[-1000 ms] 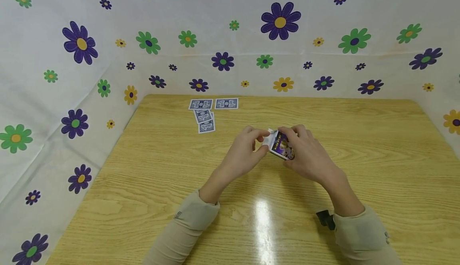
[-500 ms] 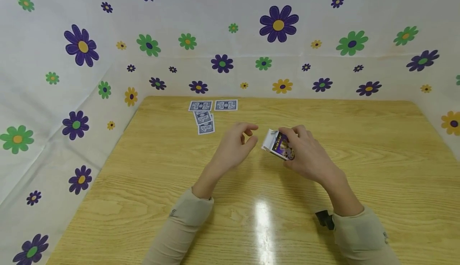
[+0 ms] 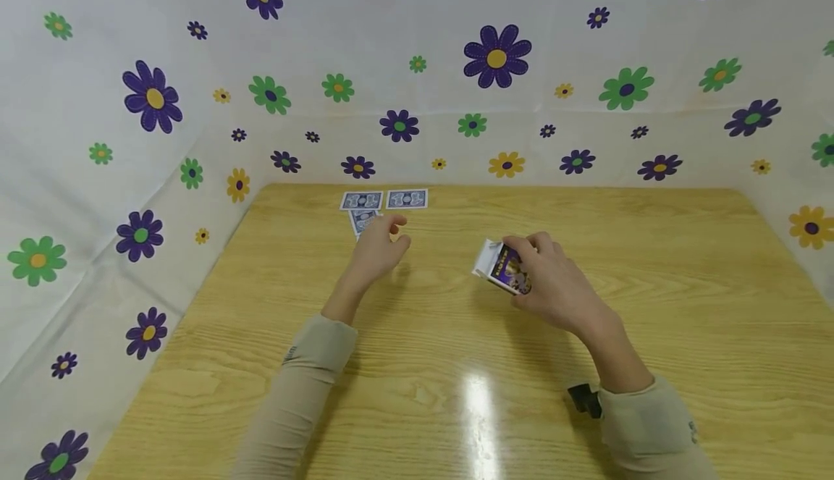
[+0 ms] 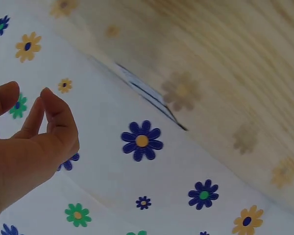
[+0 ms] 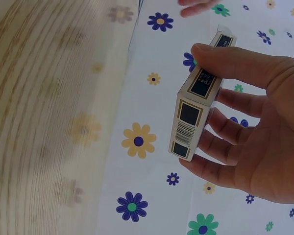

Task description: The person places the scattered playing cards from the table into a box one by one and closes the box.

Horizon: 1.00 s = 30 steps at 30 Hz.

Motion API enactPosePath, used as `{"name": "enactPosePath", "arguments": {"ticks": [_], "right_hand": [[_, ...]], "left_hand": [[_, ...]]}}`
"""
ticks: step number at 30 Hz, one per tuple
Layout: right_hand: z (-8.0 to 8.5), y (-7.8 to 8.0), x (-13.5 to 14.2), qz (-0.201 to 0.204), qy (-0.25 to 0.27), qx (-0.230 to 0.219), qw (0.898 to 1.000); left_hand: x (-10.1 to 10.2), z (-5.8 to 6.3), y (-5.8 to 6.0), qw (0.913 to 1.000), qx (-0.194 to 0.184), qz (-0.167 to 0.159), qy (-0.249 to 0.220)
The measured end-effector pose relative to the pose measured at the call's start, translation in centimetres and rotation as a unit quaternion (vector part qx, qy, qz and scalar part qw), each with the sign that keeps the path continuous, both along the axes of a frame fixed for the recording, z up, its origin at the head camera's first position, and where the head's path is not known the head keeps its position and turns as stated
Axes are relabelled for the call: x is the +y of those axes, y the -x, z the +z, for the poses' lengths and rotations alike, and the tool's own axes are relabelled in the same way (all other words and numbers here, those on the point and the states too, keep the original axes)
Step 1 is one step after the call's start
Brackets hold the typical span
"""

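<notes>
My right hand (image 3: 555, 284) grips a card box (image 3: 512, 270) with a purple picture front, held above the table with its white flap end toward the left. In the right wrist view the thumb lies along one dark-labelled side of the box (image 5: 188, 125), and the fingers hold the opposite side; a barcode shows on its end. My left hand (image 3: 376, 250) hovers by the playing cards, fingers loosely bent and nothing between them. Blue-backed cards lie face down: one at the back left (image 3: 361, 200), one beside it (image 3: 407, 199), and a tilted card (image 3: 363, 220) partly behind my left hand.
The wood-grain table (image 3: 417, 364) is bordered at the back and left by a white flowered cloth (image 3: 417, 89). A small black piece (image 3: 584, 400) sticks out at my right sleeve cuff.
My left hand has let go of the box's flap end and moved left to the cards, now covering the lowest one. My right hand keeps holding the box in nearly the same place.
</notes>
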State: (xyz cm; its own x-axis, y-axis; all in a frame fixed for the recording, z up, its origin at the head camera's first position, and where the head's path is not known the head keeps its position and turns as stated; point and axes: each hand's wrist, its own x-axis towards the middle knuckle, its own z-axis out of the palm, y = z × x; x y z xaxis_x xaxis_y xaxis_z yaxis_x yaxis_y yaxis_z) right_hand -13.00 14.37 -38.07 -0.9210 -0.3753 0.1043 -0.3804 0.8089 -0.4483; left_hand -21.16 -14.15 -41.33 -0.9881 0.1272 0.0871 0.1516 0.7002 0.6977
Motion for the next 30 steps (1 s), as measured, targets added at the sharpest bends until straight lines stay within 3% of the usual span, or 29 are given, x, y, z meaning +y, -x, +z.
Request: {"name": "enactPosePath", "arguments": {"ticks": [5,9,13,17,24,30], "right_hand": [[-0.1,-0.1,0.1,-0.002,0.0,-0.006,1.0],[-0.1,-0.2,0.1,-0.004,-0.005,-0.003,1.0],[0.0,-0.2,0.1,-0.002,-0.006,0.0,1.0],[0.0,-0.2,0.0,-0.002,-0.003,-0.006,1.0],[0.0,-0.2,-0.1,0.005,-0.006,0.003,1.0],[0.0,-0.2,-0.1,0.007,-0.003,0.0,1.0]], "left_hand": [[-1.4,-1.6,2.1,0.9948,-0.04,0.066,0.066],[-2.1,-2.3,3.5,0.9877,-0.05,0.1,0.109],[-2.9,-2.6,4.3,0.9754,-0.067,0.105,0.182],[-3.6,-2.6,4.2,0.9658,-0.08,0.095,0.228],[-4.2,-2.5,3.7,0.9715,-0.072,0.089,0.208],[-4.7,-2.9,3.4,0.9707,-0.073,0.102,0.205]]}}
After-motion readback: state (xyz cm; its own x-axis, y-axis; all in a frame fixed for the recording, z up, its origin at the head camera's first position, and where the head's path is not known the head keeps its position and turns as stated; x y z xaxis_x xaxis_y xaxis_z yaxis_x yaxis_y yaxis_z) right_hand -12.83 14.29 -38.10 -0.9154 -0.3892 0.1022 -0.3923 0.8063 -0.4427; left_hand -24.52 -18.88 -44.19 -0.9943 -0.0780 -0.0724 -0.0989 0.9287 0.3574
